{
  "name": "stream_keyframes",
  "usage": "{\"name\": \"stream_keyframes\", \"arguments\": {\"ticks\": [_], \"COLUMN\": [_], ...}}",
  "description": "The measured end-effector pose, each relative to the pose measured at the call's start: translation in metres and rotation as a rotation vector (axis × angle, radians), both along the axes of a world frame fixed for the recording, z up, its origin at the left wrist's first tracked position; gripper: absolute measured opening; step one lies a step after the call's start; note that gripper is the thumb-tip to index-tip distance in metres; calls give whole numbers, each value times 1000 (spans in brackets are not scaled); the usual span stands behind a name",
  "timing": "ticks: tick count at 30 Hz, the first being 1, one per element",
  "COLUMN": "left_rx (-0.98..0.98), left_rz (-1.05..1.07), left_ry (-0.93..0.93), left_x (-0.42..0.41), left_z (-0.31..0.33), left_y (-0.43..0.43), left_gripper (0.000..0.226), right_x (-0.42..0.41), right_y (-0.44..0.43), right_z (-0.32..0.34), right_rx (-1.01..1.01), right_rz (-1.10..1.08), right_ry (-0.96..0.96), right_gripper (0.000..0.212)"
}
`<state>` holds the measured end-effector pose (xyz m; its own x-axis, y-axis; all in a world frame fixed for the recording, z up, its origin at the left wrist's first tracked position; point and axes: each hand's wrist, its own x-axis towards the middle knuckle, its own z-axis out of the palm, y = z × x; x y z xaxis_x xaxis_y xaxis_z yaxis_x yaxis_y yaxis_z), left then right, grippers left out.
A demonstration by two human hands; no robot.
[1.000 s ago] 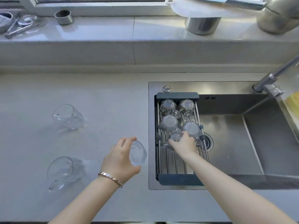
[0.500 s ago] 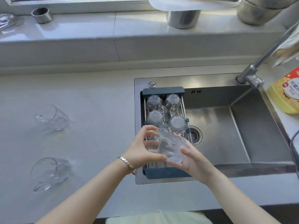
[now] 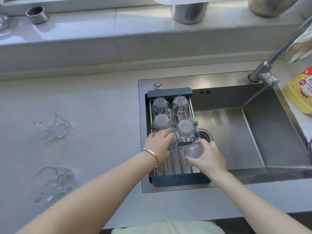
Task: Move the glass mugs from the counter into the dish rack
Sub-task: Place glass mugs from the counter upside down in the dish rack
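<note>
A dish rack (image 3: pixel 180 180) with dark ends and steel bars spans the left side of the sink. Several clear glass mugs (image 3: pixel 161 121) stand upside down in its far half. My left hand (image 3: pixel 157 147) wraps around another mug (image 3: pixel 173 143) on the rack's left side, just in front of them. My right hand (image 3: pixel 208 157) grips an upside-down mug (image 3: pixel 193 151) over the rack's right side, low on the bars. Two more glass mugs lie on their sides on the counter at the left, one farther (image 3: pixel 50 124) and one nearer (image 3: pixel 50 183).
The steel sink basin (image 3: pixel 236 135) lies right of the rack, with the faucet (image 3: pixel 268 68) at its far right corner. A yellow detergent bottle (image 3: pixel 300 97) stands at the right edge. Steel cups (image 3: pixel 37 14) sit on the windowsill ledge behind.
My left hand carried a mug from the counter to the rack, and my right hand took it. That mug now sits bottom-up over the rack's right side, with the left hand on the neighbouring mug.
</note>
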<state>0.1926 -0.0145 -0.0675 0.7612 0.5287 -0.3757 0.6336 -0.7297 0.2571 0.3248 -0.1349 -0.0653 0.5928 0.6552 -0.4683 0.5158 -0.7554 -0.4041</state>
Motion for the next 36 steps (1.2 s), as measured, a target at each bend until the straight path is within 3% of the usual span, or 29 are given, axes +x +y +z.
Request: {"name": "stream_keyframes", "arguments": {"ticks": [7,17,24,28,32,36], "left_rx": [103,75,71,54,43,60], "left_rz": [-117,-40,-25,-2,6,-19], "left_ry": [128,119,103,95,104,140], "left_x": [17,10,11,12,14,10], "left_z": [-29,-28,-25,-28,-28,-30], "left_y": [13,13,14,16,16,14], "left_gripper": [66,67,62,62,66,68], "right_x": [-7,-12,-15,-14,0,1], "right_y": [19,4,24,26,33,31], "right_z": [-27,-28,-38,-47,-51,-51], "right_rx": [35,-4,10,80,111,71], "right_rz": [103,297,155,205,69,152], "right_ry": [-185,-95,-146,-180,-81,-130], "right_gripper": [64,60,57,61,71,75]}}
